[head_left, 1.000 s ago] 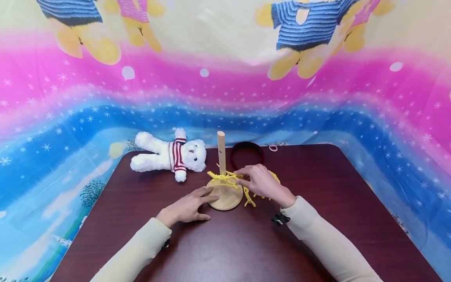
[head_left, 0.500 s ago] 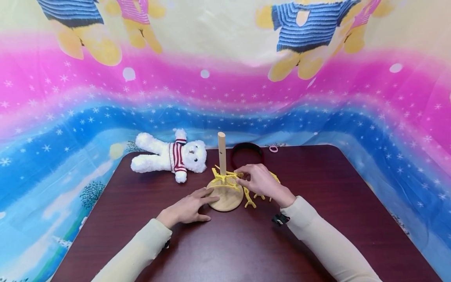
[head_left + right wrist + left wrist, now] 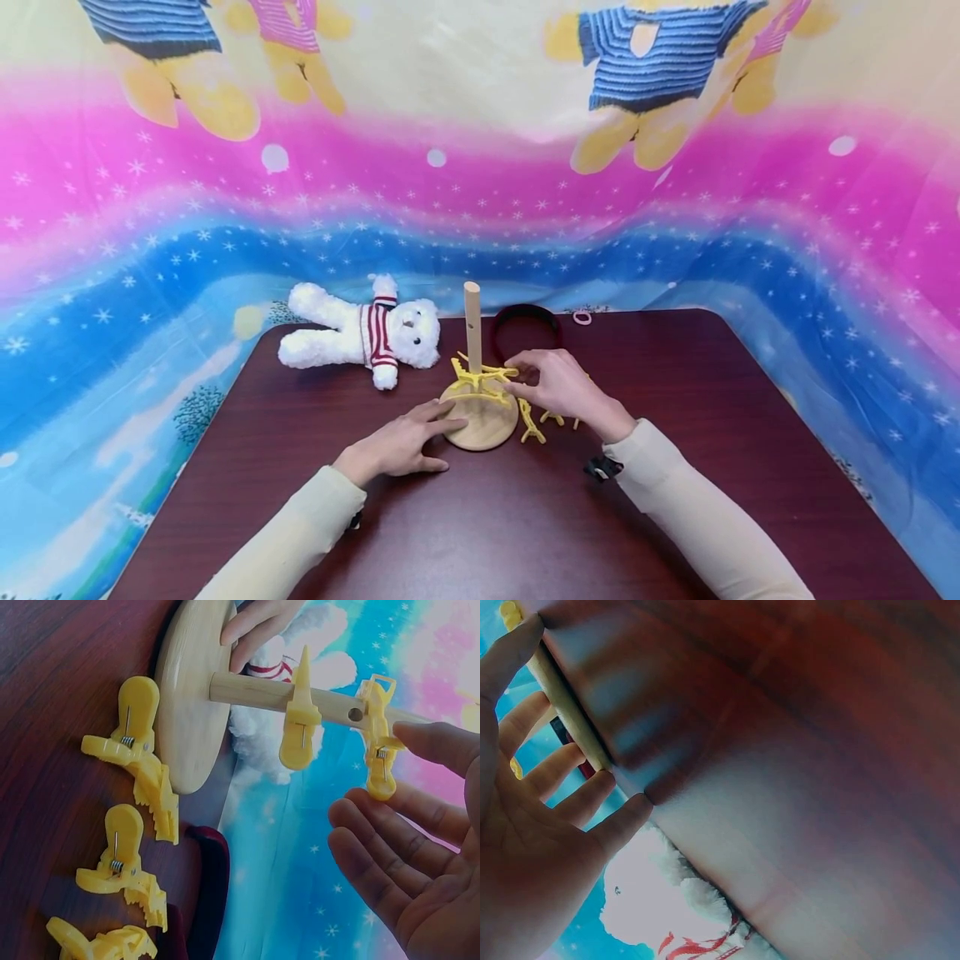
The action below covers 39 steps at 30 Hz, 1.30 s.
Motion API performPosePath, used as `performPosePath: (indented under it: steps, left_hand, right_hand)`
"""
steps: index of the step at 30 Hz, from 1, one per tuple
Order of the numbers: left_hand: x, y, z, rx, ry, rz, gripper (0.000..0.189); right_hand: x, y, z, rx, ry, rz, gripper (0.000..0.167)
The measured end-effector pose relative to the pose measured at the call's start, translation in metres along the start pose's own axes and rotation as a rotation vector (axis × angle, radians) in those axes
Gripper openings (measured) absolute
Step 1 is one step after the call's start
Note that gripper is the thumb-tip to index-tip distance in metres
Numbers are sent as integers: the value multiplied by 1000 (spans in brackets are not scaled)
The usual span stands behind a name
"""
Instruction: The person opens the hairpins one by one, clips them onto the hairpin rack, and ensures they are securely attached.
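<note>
A wooden post rises from a round wooden base. Two yellow alligator hair clips are clamped on the post: one hair clip nearer the base, another clip farther along it. My left hand rests its straight fingertips on the left of the base. Around the outer clip, my right hand has its thumb and index finger apart, with the thumb tip right at one handle and the index finger behind the other. That clip's handles are spread. The fingers look relaxed.
Several loose yellow clips lie on the table right of the base. A white plush bear in a striped sweater lies at the back left. Behind the post are a dark red headband and a small pink ring.
Since a second ago the yellow clip at the post has settled at a different angle. My right hand has shifted slightly right, loosening from it; my left hand keeps its place.
</note>
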<state>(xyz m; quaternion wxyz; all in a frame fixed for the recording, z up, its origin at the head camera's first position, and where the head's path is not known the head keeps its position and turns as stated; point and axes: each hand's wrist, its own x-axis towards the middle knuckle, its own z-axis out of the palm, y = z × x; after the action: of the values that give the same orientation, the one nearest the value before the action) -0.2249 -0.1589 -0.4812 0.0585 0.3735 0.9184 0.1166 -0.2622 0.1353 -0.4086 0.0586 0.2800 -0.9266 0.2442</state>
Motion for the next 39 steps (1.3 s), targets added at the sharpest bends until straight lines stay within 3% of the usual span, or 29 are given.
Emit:
performPosePath:
  steps: [22, 31, 39]
  left_hand:
    - [0, -1, -1, -7, -7, -4, 69]
    - [0, -2, 0, 5, -7, -4, 69]
    - [-1, 0, -2, -3, -4, -4, 69]
  right_hand:
    - [-19, 21, -20, 60, 4, 89, 32]
    - [-29, 46, -19, 60, 38, 115, 27]
    - [-43, 72, -18, 4, 47, 160, 33]
